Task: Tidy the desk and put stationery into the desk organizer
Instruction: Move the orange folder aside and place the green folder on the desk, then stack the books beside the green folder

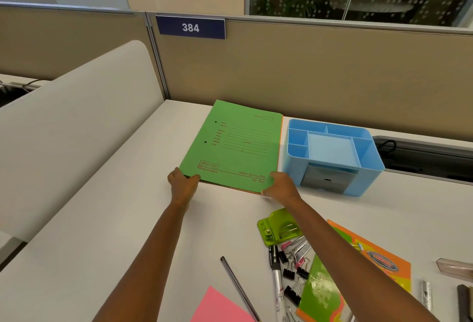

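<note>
A green file folder (235, 145) lies flat at the back of the white desk, on top of an orange one whose edge shows at its right side. My left hand (182, 183) grips its near left corner and my right hand (281, 185) grips its near right corner. Just right of the folder stands the light blue desk organizer (332, 152), its compartments bare, with a grey drawer in front. Nearer me lie a green hole punch (277, 227), several binder clips (294, 265), a marker (276, 273) and a thin dark pen (239, 288).
An orange and green plastic folder (363, 273) lies at the right under my right arm. A pink sheet (220, 306) sits at the near edge. A clear ruler (455, 268) and small dark items lie far right. A beige partition closes the back; a white divider stands at left.
</note>
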